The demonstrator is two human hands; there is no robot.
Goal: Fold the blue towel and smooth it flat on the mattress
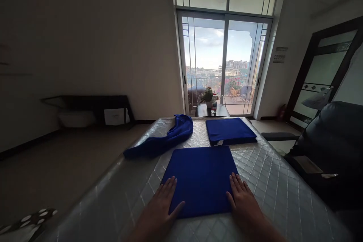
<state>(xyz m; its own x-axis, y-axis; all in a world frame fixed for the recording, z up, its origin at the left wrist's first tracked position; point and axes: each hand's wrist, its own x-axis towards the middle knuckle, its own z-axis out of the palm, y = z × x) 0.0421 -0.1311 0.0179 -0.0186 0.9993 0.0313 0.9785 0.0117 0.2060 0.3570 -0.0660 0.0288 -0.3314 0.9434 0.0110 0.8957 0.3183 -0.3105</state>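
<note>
From where I stand, the room is dim, lit mostly by the tall sliding glass door (pixel 225 56) at the far end, with a small dark table (pixel 200 112) in front of it carrying a potted plant (pixel 209 97) and a plastic bottle (pixel 214 102). A mattress in a silvery quilted cover (pixel 272 181) fills the foreground, and a black armchair (pixel 331 136) stands off its right side. A flat, folded blue cloth (pixel 202 181) lies on the near part of the mattress, between the person's hands. The left hand (pixel 164 201) rests palm down over its left edge, the right hand (pixel 243 196) over its right edge; on both, the four fingers lie nearly together, the thumb spread inward, clamped on nothing. Just beyond the far edge, slightly right, sits a second folded blue cloth (pixel 231 130), a narrow strip of quilting between them. A rumpled blue cloth (pixel 161 141) trails along the left, reaching toward the mattress's left edge. To the right of the hands, bare quilting runs out to the mattress's right side.
</note>
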